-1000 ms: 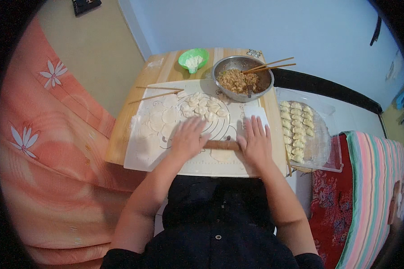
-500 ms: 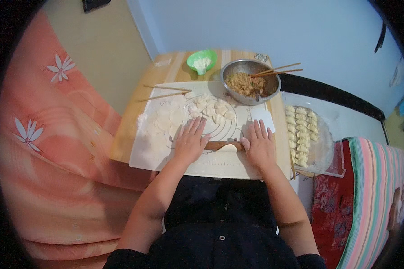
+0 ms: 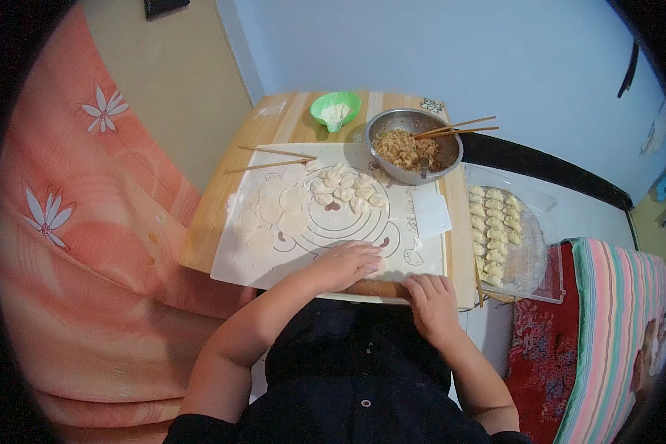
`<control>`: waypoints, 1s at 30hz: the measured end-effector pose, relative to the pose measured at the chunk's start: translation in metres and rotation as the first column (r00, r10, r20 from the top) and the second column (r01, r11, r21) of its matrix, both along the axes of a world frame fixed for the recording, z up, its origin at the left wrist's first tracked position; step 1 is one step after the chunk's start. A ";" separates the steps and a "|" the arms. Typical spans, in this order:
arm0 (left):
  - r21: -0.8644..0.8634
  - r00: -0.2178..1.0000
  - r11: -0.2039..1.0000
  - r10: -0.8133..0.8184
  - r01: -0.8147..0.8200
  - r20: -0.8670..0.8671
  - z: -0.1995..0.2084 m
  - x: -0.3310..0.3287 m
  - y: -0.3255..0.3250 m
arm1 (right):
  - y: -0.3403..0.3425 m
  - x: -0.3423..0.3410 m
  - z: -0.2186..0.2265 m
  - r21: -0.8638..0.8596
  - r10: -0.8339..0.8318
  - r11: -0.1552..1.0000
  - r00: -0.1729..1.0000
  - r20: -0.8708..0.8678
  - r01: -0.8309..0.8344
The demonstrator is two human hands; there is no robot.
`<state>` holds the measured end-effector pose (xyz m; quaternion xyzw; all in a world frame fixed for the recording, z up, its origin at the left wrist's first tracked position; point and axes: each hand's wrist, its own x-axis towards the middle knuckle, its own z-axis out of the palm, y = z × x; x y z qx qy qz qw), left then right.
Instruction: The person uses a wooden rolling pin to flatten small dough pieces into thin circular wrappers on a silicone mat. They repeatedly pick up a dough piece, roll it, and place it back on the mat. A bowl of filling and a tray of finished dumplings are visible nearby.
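Note:
A brown wooden rolling pin [image 3: 385, 290] lies along the near edge of the white floury dough mat [image 3: 414, 233]. My right hand [image 3: 431, 302] grips its right end with bent fingers. Just beyond the pin, my left hand [image 3: 346, 265] reaches in from the left, palm down, fingers together and pointing right. Its fingertips press low over the mat, and whatever is beneath them is hidden. Flat round dough wrappers [image 3: 270, 207] overlap on the mat's left side. Several small floured dough pieces [image 3: 348, 189] sit in a cluster at the mat's far middle.
A steel bowl of filling [image 3: 407, 148] with chopsticks stands at the table's back right, beside a green bowl of flour [image 3: 335, 111]. Two chopsticks [image 3: 274, 159] lie at the mat's far left. A white scraper [image 3: 431, 213] rests right. Rows of dumplings [image 3: 493, 222] fill a tray beyond the table's right edge.
Both hands and the rolling pin have come nearer to me, to the mat's front edge. My left hand has left the pin and turned rightward. The dough wrapper under the pin has gone from sight.

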<state>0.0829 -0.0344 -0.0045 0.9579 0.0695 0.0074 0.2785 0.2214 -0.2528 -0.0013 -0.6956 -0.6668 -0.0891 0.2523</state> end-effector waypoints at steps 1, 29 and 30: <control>0.004 1.000 1.000 -0.007 0.007 -0.002 -0.001 -0.001 0.004 | -0.009 0.000 0.002 0.000 0.003 1.000 1.000 0.019 -0.003; 0.109 0.979 0.991 0.055 -0.077 0.195 0.032 -0.021 -0.016 | -0.034 0.006 -0.001 -0.064 -0.012 0.998 0.994 -0.112 0.004; 0.121 0.976 0.987 0.078 -0.104 0.202 0.033 -0.027 -0.014 | -0.029 0.010 -0.002 -0.112 -0.027 0.994 0.992 -0.125 0.012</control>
